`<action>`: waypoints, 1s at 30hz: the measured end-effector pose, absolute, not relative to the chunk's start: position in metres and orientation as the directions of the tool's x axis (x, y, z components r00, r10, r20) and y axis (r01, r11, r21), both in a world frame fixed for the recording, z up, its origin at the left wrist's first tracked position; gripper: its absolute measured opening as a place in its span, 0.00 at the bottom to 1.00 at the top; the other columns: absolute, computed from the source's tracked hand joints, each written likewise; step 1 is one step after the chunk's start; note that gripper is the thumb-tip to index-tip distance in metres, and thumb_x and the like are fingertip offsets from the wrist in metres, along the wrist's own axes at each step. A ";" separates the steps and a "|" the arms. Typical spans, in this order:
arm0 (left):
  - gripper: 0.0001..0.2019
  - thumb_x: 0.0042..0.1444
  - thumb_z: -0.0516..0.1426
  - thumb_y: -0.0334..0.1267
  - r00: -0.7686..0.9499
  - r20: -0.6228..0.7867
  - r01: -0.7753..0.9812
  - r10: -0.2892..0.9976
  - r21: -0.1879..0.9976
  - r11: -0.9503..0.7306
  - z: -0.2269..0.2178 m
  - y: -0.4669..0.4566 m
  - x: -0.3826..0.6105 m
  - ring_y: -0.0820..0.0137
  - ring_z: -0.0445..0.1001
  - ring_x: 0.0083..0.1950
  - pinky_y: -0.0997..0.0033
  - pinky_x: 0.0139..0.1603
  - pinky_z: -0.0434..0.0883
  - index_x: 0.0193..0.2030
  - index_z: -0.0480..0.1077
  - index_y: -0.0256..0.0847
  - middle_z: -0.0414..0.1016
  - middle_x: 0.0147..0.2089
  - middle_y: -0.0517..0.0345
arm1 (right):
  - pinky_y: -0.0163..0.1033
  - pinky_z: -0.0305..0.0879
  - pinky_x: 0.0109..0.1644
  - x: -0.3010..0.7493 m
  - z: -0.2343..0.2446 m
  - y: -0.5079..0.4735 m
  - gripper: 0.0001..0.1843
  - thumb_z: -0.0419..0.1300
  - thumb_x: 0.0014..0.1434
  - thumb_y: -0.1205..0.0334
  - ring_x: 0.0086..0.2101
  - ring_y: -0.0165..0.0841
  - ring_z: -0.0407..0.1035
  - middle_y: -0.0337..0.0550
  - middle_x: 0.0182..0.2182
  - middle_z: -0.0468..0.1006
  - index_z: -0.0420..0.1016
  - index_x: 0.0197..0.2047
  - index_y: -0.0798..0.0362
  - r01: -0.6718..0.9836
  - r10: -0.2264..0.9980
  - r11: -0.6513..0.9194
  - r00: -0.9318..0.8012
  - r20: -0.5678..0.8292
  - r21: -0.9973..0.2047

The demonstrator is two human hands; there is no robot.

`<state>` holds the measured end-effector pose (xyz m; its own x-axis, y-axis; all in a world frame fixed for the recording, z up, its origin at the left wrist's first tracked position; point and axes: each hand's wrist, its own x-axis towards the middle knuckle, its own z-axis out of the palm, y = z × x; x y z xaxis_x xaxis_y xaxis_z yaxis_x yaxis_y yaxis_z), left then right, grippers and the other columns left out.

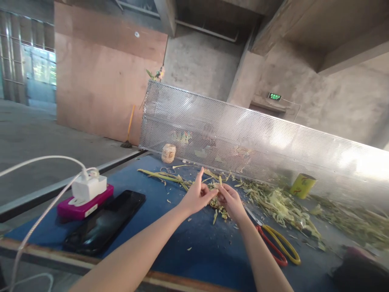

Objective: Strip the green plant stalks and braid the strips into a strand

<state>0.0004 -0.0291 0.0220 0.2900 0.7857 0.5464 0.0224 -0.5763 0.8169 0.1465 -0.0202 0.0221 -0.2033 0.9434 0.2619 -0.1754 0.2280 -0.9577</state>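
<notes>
My right hand (230, 199) pinches a small pale yellow-green piece of plant stalk (220, 181) between thumb and fingers. Close against it, my left hand (197, 195) has one digit raised and the others curled in, their tips meeting the right fingertips. Whether the left fingers grip anything is hidden. Beneath both hands lies a heap of plant scraps (215, 215) on the blue tabletop (209, 251). Beside my right forearm rest scissors (259, 222) with one red and one yellow handle, partly covered by the arm. A long green stalk (158, 175) stretches away to the left.
A black phone (106, 223) and a magenta power strip (86, 207) with a white charger (89, 188) occupy the left side. Leafy peelings (279, 207) spread rightward near a yellow-green can (303, 185). A perforated metal panel (219, 121) borders the far edge, near a whitish container (168, 153).
</notes>
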 end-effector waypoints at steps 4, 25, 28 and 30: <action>0.40 0.55 0.50 0.47 0.147 0.495 -0.097 0.856 0.869 -0.486 0.028 -0.027 -0.005 0.77 0.56 0.24 0.74 0.28 0.57 0.64 0.30 0.30 0.58 0.22 0.68 | 0.27 0.42 0.17 0.146 0.021 -0.023 0.21 0.58 0.46 0.44 0.14 0.19 0.44 0.27 0.12 0.50 0.61 0.23 0.54 -0.065 0.921 0.194 -0.332 0.204 -0.979; 0.32 0.55 0.49 0.41 0.192 0.531 -0.018 0.825 0.843 -0.538 0.025 -0.020 -0.010 0.75 0.59 0.25 0.72 0.30 0.59 0.63 0.40 0.35 0.60 0.22 0.67 | 0.30 0.46 0.18 0.134 0.012 -0.023 0.23 0.56 0.46 0.42 0.14 0.21 0.47 0.30 0.12 0.54 0.58 0.19 0.54 0.253 0.916 0.305 -0.342 0.210 -0.918; 0.41 0.51 0.53 0.46 0.233 0.464 0.046 0.855 0.873 -0.486 0.020 -0.022 -0.009 0.72 0.64 0.32 0.70 0.34 0.61 0.64 0.33 0.37 0.66 0.33 0.58 | 0.30 0.44 0.18 0.137 0.011 -0.020 0.25 0.53 0.45 0.38 0.14 0.21 0.46 0.30 0.13 0.56 0.58 0.22 0.53 0.106 0.935 0.231 -0.300 0.191 -0.967; 0.46 0.47 0.57 0.45 0.292 0.454 0.067 0.842 0.868 -0.491 0.017 -0.023 -0.008 0.71 0.64 0.34 0.70 0.34 0.62 0.64 0.29 0.41 0.66 0.37 0.57 | 0.30 0.44 0.18 0.137 0.012 -0.019 0.23 0.53 0.45 0.38 0.15 0.21 0.48 0.30 0.14 0.58 0.59 0.26 0.52 0.003 0.930 0.220 -0.301 0.209 -0.976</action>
